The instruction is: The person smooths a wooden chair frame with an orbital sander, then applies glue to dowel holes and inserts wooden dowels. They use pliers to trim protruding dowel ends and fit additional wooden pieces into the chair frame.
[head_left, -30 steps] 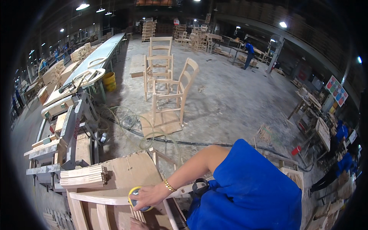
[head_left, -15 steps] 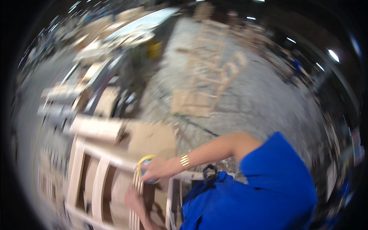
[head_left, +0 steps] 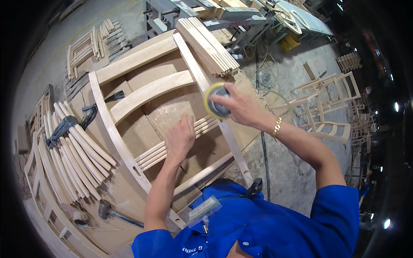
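Observation:
A pale wooden chair frame (head_left: 140, 97) with a curved crosspiece lies on a cardboard-covered work surface in front of me. My left hand (head_left: 180, 136) is closed over the thin wooden slats (head_left: 152, 155) that run across the frame. In my right hand (head_left: 243, 105) is a round yellow-rimmed disc (head_left: 219, 101) with a dark middle, its exact kind unclear. The disc is over the frame's far-right rail, near the slats' right end; whether it touches the wood cannot be told.
A stack of wooden strips (head_left: 208, 45) sits beyond the frame. Left of it lie curved wooden pieces tied in a bundle (head_left: 75, 150) and a black-headed mallet (head_left: 116, 213). Assembled chair frames (head_left: 320, 103) stand on the floor at right, and a machine (head_left: 215, 19) is behind.
The view has swung, bringing the frame toward the middle of the picture. My left hand stays at the slats, and my right hand still holds the disc by the far-right rail.

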{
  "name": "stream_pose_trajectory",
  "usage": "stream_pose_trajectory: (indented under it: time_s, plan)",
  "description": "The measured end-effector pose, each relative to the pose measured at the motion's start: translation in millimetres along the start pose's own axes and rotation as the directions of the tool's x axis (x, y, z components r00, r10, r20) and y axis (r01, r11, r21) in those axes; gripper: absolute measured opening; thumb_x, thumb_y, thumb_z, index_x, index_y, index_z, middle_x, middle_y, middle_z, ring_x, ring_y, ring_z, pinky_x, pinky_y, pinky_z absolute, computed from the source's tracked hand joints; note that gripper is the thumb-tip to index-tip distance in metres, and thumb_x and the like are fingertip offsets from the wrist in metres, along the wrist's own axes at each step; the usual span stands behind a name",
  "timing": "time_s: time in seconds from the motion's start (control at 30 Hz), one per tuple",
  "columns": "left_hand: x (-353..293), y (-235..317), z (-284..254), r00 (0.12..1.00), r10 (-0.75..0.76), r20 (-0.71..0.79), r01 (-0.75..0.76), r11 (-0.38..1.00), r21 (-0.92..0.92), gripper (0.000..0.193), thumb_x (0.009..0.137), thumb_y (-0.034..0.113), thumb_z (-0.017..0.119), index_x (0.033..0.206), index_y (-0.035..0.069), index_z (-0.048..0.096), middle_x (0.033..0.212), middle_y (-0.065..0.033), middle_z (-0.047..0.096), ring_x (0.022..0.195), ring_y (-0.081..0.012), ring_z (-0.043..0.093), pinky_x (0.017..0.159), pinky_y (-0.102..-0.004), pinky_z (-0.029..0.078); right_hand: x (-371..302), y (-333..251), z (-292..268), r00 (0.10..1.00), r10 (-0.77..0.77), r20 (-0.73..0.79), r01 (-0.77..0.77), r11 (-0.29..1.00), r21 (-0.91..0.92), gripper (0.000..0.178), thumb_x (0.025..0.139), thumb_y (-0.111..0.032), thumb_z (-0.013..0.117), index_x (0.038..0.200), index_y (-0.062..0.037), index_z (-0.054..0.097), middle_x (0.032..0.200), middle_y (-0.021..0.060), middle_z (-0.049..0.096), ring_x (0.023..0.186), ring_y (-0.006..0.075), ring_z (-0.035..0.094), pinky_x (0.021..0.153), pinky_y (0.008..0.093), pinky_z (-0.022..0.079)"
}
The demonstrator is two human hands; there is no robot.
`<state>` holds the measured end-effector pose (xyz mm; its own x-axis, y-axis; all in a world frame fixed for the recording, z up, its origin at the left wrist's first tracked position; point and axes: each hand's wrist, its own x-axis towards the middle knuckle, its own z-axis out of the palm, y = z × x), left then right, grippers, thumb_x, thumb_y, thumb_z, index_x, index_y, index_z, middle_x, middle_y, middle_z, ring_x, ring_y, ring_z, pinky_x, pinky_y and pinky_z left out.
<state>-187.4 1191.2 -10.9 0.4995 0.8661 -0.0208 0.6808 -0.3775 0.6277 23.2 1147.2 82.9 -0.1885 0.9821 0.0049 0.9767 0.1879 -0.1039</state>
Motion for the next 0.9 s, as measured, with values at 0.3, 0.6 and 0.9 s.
stream_pose_trajectory:
  time_s: [0.3, 0.6, 0.9]
  plan:
    - [-0.4, -8.2, -0.4, 0.995, -0.021, -0.093, 0.006, 0.988, -0.156, 0.044, 0.098, 0.032, 0.041, 0.132, 0.004, 0.043, 0.100, -0.0270, 0.062, 0.079, -0.0440, 0.064, 0.067, -0.0527, 0.051, 0.2, -20.4, 1.1, 0.994, -0.053, 0.097, 0.054, 0.998, -0.007, 0.057, 0.073, -0.007, 0.069, 0.124, -0.0258, 0.052, 0.117, 0.0178, 0.044, 0.085, 0.0367, 0.063, 0.069, 0.0430, 0.055]
    - [-1.4, -7.5, -4.2, 0.995, -0.037, -0.093, 0.019, 0.982, -0.186, 0.054, 0.098, 0.040, 0.042, 0.138, 0.006, 0.034, 0.121, -0.0246, 0.053, 0.087, -0.0461, 0.062, 0.072, -0.0533, 0.051, -12.2, -25.2, 0.1, 0.998, -0.035, 0.052, 0.036, 0.999, -0.014, 0.061, 0.071, -0.007, 0.071, 0.125, -0.0273, 0.052, 0.116, 0.0169, 0.044, 0.081, 0.0364, 0.064, 0.066, 0.0429, 0.055]
    - [-0.2, -6.2, -6.0, 0.999, -0.049, -0.006, 0.047, 0.985, -0.168, 0.058, 0.097, 0.046, 0.039, 0.140, 0.007, 0.032, 0.123, -0.0233, 0.053, 0.089, -0.0466, 0.061, 0.073, -0.0539, 0.051, 0.4, -7.1, -0.6, 0.997, 0.009, 0.073, -0.005, 0.999, -0.046, 0.058, 0.073, -0.005, 0.070, 0.123, -0.0271, 0.052, 0.117, 0.0172, 0.045, 0.074, 0.0368, 0.063, 0.063, 0.0435, 0.054]
